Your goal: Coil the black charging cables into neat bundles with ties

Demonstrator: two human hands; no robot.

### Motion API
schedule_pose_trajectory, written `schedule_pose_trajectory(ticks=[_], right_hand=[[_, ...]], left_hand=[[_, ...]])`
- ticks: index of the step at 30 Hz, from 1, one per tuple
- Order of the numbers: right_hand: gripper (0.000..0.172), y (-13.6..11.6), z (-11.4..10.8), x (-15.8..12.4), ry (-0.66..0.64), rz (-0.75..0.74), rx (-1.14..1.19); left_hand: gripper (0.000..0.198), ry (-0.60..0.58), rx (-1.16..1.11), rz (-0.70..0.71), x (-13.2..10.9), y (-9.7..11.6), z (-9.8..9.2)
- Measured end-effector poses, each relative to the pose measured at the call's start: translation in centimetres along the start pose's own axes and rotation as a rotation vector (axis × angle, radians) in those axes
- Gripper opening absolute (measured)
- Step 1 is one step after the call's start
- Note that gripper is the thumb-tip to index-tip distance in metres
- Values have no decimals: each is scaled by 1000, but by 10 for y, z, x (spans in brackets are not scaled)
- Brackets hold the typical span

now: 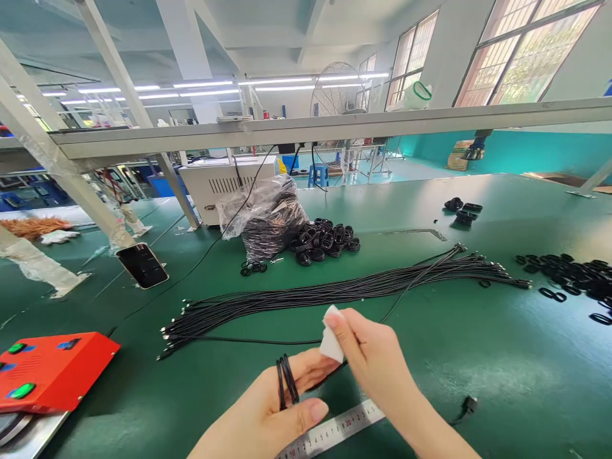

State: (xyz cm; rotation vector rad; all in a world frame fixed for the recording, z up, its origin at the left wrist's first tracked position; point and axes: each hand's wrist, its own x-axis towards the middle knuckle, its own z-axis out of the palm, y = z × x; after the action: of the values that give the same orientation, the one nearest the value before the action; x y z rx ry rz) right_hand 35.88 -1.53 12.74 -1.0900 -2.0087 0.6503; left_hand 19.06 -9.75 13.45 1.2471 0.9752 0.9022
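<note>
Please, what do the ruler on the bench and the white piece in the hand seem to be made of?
The ruler looks like steel: pale, satin metal sheen with fine printed scale marks. The white piece, pinched by the right hand, has a matte, soft-looking surface, perhaps foam or thick paper; the look leaves this open.

We're looking out from the person's head, angled forward and down along a green bench [478, 376]. Both hands are right up close at the bottom of the frame, left hand [262, 414] and right hand [377, 363], with a ruler [335, 430] just below them. Further out lies the cable bundle [335, 299], then a white machine [215, 185], and way off at top right, the windows [526, 54].
</note>
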Motion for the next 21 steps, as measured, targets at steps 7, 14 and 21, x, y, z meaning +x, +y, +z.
schedule_pose_trajectory(ticks=[7, 14, 21], right_hand=[[56, 57, -30, 26, 266, 21, -415], [49, 56, -37, 29, 290, 105, -246], [41, -17, 4, -17, 42, 69, 514]], left_hand=[[52, -83, -240, 77, -9, -9, -9], [48, -1, -231, 47, -6, -9, -6], [65, 191, 168, 35, -5, -15, 3]])
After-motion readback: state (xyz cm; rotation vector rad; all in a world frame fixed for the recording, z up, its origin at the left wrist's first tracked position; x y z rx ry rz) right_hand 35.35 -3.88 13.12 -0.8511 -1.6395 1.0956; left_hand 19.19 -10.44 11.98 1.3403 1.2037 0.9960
